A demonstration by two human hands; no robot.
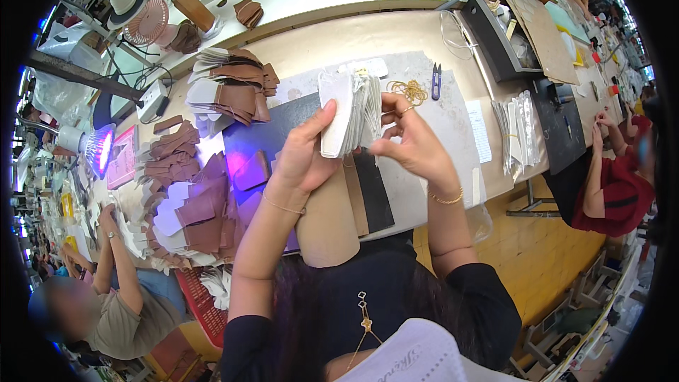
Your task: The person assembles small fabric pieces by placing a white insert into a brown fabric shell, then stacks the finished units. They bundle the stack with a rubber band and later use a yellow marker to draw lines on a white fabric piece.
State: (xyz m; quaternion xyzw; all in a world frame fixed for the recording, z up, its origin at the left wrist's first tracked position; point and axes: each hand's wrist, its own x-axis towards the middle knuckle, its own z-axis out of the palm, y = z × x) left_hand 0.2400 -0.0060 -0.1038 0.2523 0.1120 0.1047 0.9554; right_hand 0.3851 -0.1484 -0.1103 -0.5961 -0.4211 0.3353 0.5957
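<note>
Pale cloth (pixel 410 354) seen at the lower edge, stack of off-white pieces (pixel 337 117) held above the table (pixel 396 37), clasped by the left hand (pixel 305 147), thumb across its front, fanned edge met by curled right hand (pixel 419 147), pinch unclear.

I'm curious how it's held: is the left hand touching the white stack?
Touching. The head view shows the left hand holding the white stack, its thumb against the front face.

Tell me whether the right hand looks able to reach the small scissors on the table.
Probably yes: the scissors lie beyond the right hand, slightly to its right, and nothing seems to block the way. The left hand supports the stack.
</note>
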